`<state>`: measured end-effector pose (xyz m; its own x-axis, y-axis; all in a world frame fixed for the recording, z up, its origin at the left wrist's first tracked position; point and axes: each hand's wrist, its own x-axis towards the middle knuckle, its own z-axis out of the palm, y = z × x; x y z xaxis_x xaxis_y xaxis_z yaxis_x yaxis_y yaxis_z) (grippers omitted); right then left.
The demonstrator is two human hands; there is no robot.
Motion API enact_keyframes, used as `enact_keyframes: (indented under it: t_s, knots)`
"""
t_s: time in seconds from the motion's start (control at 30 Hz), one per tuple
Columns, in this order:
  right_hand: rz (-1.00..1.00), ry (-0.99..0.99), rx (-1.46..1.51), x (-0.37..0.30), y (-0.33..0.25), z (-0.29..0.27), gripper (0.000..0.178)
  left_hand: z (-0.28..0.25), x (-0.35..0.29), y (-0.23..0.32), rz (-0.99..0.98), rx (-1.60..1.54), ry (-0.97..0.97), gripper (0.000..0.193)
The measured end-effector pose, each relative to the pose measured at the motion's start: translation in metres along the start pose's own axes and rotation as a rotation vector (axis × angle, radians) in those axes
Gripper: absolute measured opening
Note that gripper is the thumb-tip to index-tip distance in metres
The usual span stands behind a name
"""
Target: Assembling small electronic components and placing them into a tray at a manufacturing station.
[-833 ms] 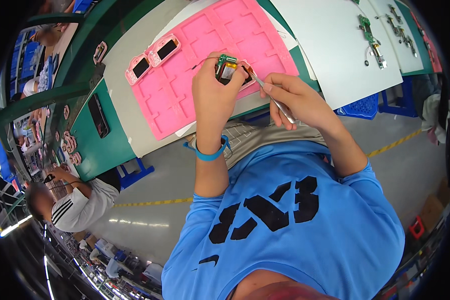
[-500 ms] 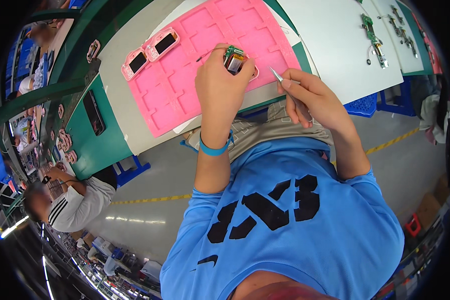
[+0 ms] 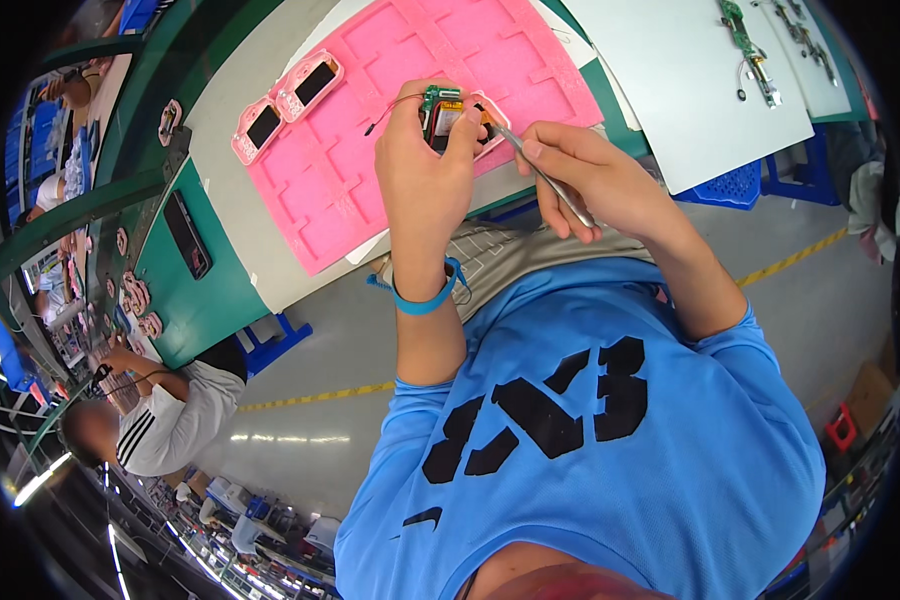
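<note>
My left hand (image 3: 420,165) is closed around an opened pink handheld device (image 3: 495,112) over the tray. A green circuit board (image 3: 440,94) and a flat battery (image 3: 448,115) with yellow tape show in it, and a thin dark wire sticks out to the left. My right hand (image 3: 595,180) pinches metal tweezers (image 3: 560,190), whose tips reach the device's right side. Whether the tips grip anything is too small to tell. Beneath lies a pink moulded tray (image 3: 315,215). At its left end sit two pink devices with dark screens, one (image 3: 313,86) beside the other (image 3: 260,128).
A black phone (image 3: 187,235) lies on the green bench at the left. Circuit boards with wires (image 3: 750,55) rest on a white sheet (image 3: 685,110) at the right. Blue stools (image 3: 725,188) stand below the bench edge. A co-worker in a white shirt (image 3: 175,425) sits at the left.
My right hand has moved left, bringing the tweezers' tips from beside the device onto its right side. My left hand and the device have shifted slightly left, baring more of the pink housing.
</note>
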<state>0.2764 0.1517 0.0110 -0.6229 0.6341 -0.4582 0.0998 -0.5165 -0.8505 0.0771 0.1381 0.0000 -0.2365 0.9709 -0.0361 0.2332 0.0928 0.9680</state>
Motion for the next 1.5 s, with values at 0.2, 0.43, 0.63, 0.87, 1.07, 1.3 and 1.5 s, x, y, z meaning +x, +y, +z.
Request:
enact_keyframes:
  t_s: [0.2, 0.43, 0.63, 0.87, 1.07, 1.3, 1.5]
  knots:
    - [0.021, 0.039, -0.038, 0.003, -0.001, 0.008, 0.029, 0.0, -0.001, -0.004, 0.022, -0.002, -0.008, 0.022]
    - [-0.017, 0.048, -0.037, 0.005, 0.001, 0.01, 0.025, -0.001, -0.001, -0.006, 0.035, 0.022, 0.001, 0.025]
    - [-0.091, 0.002, 0.041, 0.008, 0.014, 0.006, 0.022, -0.018, -0.013, 0.01, 0.006, 0.005, 0.014, 0.026]
    - [-0.323, 0.111, -0.072, 0.005, 0.028, 0.013, 0.013, -0.041, -0.023, 0.011, -0.252, -0.226, -0.198, 0.025]
    - [-0.352, 0.158, -0.218, 0.001, 0.028, 0.01, 0.009, -0.036, -0.021, 0.005, -0.237, -0.224, -0.229, 0.025]
    - [-0.361, 0.181, -0.256, 0.005, 0.03, 0.009, 0.01, -0.034, -0.02, 0.002, -0.232, -0.224, -0.241, 0.025]
    - [-0.403, 0.198, -0.359, 0.004, 0.029, 0.008, 0.011, -0.031, -0.021, 0.003, -0.225, -0.214, -0.214, 0.016]
